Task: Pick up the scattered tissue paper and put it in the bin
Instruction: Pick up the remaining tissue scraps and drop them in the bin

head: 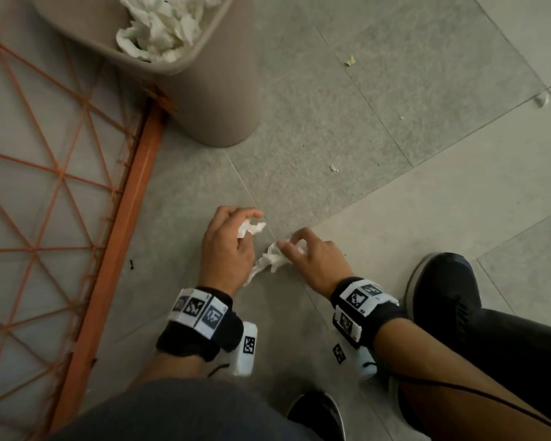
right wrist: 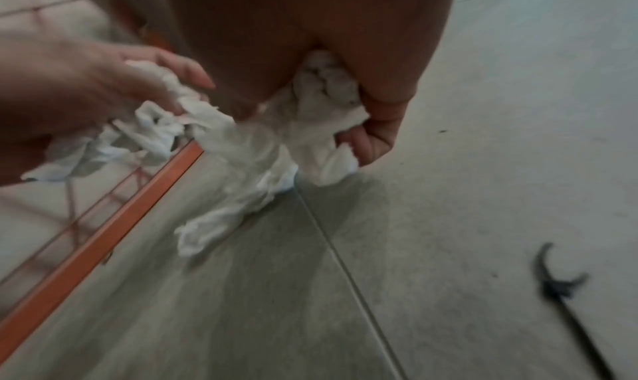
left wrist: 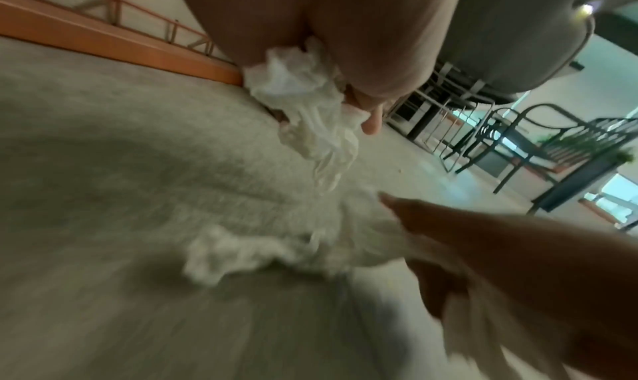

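Observation:
Low over the grey floor tiles, my left hand (head: 237, 237) grips a crumpled white tissue (head: 251, 226) in curled fingers; the same tissue (left wrist: 303, 107) hangs from the palm in the left wrist view. Just to its right, my right hand (head: 295, 246) pinches a second, longer tissue (head: 270, 260) whose tail trails onto the floor. In the right wrist view that tissue (right wrist: 276, 151) hangs from my curled fingers. The beige bin (head: 217, 90) stands ahead to the left, with several crumpled tissues (head: 163, 27) inside.
Small paper scraps (head: 350, 60) (head: 542, 98) (head: 333, 168) lie on the tiles to the right. An orange wire frame (head: 134, 192) runs along the left, touching the bin. My dark shoes (head: 442, 288) (head: 318, 412) stand close behind the hands. Metal chairs (left wrist: 518, 140) stand farther off.

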Demonstrator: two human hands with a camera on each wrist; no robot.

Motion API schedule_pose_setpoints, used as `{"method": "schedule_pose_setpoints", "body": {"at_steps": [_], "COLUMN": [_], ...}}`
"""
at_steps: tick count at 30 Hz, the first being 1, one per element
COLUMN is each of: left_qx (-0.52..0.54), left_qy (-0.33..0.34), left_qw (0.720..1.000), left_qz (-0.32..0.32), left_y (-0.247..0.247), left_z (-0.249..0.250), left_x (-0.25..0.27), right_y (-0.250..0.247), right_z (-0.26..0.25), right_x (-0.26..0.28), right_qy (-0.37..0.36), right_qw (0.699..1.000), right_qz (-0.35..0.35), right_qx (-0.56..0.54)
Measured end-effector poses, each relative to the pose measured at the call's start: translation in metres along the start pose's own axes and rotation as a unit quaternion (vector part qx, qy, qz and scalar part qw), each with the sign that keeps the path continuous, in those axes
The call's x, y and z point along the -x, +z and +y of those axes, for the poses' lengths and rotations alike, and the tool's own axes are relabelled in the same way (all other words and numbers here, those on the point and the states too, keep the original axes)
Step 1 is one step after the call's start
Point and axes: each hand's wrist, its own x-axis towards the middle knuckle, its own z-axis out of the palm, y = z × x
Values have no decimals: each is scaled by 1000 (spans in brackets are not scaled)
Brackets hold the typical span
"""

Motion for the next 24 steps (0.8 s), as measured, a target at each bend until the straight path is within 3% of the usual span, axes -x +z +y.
{"method": "schedule_pose_setpoints", "body": {"at_steps": [2, 5, 8, 11, 13, 16, 18, 20, 24], "left_qx": [-36, -82, -90, -15, 103, 213, 254, 264, 215], "left_qy": [-39, -130, -154, -181, -195, -152, -98, -31, 105], "left_qw": [998, 982, 975, 977, 970, 964, 962, 964, 968], "left_qz": [-22, -107, -129, -115, -99, -50, -27, 0, 73], "left_y": [13, 39, 53, 53, 47, 19, -10, -42, -104], "left_z": [-8, -19, -19, -9, 5, 34, 57, 82, 131], "left_x": [25, 57, 69, 62, 53, 30, 9, -16, -74], "right_y": [16, 32, 36, 37, 30, 2, -27, -60, -122], "right_z": [-4, -8, -8, -11, -27, -67, -102, -141, -219], "right_x": [-6, -14, -15, -9, -2, -5, -6, -5, 0], "right_qy": [-41, -79, -96, -72, -3, 21, -10, -66, -231], "right_qw": [997, 990, 989, 996, 975, 919, 905, 884, 798], "right_qz": [-17, -40, -39, -6, 14, 33, 10, -2, -46], "right_qx": [56, 111, 105, -43, -222, -393, -425, -462, -555]}}
